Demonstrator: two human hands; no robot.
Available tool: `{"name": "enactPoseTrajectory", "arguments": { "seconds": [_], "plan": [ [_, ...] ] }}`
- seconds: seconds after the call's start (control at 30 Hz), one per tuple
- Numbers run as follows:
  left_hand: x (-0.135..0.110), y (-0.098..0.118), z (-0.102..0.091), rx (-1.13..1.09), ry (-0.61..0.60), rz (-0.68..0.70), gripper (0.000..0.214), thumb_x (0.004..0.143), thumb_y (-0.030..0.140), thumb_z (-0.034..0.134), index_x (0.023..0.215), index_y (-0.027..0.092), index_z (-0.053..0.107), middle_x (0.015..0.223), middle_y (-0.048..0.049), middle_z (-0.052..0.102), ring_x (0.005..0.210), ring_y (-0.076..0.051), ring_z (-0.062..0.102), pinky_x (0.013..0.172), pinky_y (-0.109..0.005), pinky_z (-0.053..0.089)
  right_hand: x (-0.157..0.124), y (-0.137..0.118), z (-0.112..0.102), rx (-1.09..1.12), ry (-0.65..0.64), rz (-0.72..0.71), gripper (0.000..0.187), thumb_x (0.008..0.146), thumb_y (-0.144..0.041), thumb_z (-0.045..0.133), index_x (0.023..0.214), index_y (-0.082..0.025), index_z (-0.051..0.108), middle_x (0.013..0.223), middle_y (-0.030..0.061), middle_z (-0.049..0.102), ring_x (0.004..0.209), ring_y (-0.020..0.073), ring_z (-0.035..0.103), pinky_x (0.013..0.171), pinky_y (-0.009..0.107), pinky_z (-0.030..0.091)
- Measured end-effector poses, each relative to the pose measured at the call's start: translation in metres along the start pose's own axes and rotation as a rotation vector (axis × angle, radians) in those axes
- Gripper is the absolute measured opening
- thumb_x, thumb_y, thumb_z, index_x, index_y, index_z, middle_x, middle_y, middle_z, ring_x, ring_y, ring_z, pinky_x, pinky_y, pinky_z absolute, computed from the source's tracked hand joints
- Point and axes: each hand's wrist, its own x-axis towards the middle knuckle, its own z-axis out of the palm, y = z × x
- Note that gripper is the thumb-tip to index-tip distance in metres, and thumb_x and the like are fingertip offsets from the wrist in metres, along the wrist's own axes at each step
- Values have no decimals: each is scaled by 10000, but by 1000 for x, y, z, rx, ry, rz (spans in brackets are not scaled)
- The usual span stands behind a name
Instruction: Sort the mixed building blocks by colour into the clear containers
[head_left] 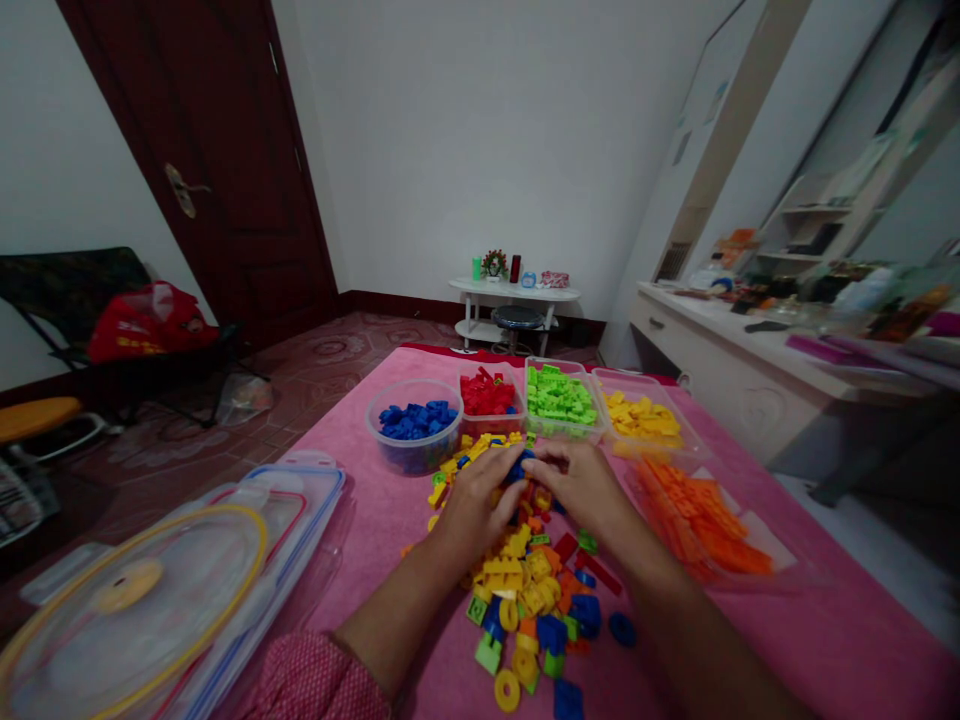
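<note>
My left hand (476, 500) and my right hand (581, 488) meet over a mixed pile of toy building bricks (525, 575). A blue toy brick (519, 468) shows between them, with the fingers of both hands closed round it; part of it is hidden. Yellow, orange, red, green and blue pieces lie loose beneath my hands. Just beyond stand a round tub of blue bricks (416, 462) and square boxes of red bricks (489, 392), light green bricks (559, 395) and yellow bricks (643, 418). To the right of my right arm is a box of orange bricks (705, 520).
Stacked plastic lids (187, 590) lie at the left on the pink table cover (352, 540). A cluttered white dresser (720, 350) is at the right. Near the far wall stands a low white table (517, 290). A red bag (154, 320) sits on a chair at the left.
</note>
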Motion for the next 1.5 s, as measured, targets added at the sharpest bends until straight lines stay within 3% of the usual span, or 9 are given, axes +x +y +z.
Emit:
{"name": "enactPoseTrajectory", "arguments": {
  "seconds": [0.27, 0.43, 0.6, 0.73, 0.97, 1.1, 1.23, 1.33, 1.5],
  "plan": [
    [8, 6, -11, 25, 76, -20, 327, 852, 127, 560, 1167, 207, 599, 1106, -68, 692, 1021, -176, 640, 904, -312, 516, -10, -26, 7, -220, -46, -38, 307, 925, -329, 439, 813, -177, 681, 865, 62, 693, 799, 182, 598, 707, 264, 395],
    [31, -5, -48, 214, 237, -124, 198, 876, 227, 563, 1048, 205, 658, 981, -44, 709, 814, -149, 648, 734, -261, 519, -10, -26, 6, -230, 38, -12, 327, 888, -363, 516, 1126, -190, 658, 1096, 89, 681, 966, 226, 610, 801, 306, 429],
    [37, -23, -80, 556, 201, -258, 312, 854, 306, 596, 1159, 256, 636, 1238, -68, 600, 994, -204, 609, 859, -326, 473, -9, -22, 7, -211, 24, -34, 298, 872, -342, 544, 1081, -183, 684, 1079, 84, 687, 935, 213, 620, 786, 305, 447],
    [30, -21, -77, 739, 117, -250, 284, 800, 417, 648, 1022, 243, 687, 1100, -71, 642, 968, -243, 583, 838, -368, 425, -9, -21, 7, -203, 17, -55, 249, 858, -317, 563, 1025, -195, 703, 1027, 67, 697, 899, 201, 625, 746, 288, 450],
    [36, -14, -83, 906, -57, -341, 151, 812, 369, 620, 814, 255, 719, 857, -52, 715, 882, -263, 590, 766, -393, 337, -9, -25, 7, -170, -17, -98, 175, 846, -249, 569, 923, -210, 721, 943, 40, 709, 864, 181, 624, 740, 275, 437],
    [39, -20, -95, 937, 80, -375, 209, 856, 364, 551, 881, 231, 710, 908, -63, 716, 897, -264, 599, 762, -392, 331, -10, -27, 8, -154, -34, -132, 175, 845, -213, 558, 899, -211, 724, 914, 26, 718, 866, 172, 625, 732, 262, 429],
    [35, -24, -95, 869, 44, -355, 213, 867, 353, 528, 861, 243, 710, 890, -54, 718, 898, -251, 602, 766, -376, 338, -10, -27, 7, -159, -20, -116, 176, 841, -212, 558, 891, -215, 727, 900, 25, 718, 847, 169, 627, 727, 261, 429],
    [31, -28, -91, 869, 125, -374, 226, 873, 357, 519, 891, 233, 706, 922, -64, 714, 926, -254, 594, 785, -375, 346, -10, -27, 6, -161, -8, -106, 180, 839, -213, 556, 886, -218, 729, 890, 24, 716, 831, 165, 626, 731, 263, 429],
    [27, -28, -82, 814, 31, -342, 174, 848, 340, 567, 843, 242, 711, 891, -53, 707, 899, -253, 589, 784, -374, 367, -8, -23, -1, -218, -12, -67, 194, 834, -228, 545, 886, -220, 732, 892, 32, 726, 817, 178, 632, 716, 270, 430]
  ]
}}
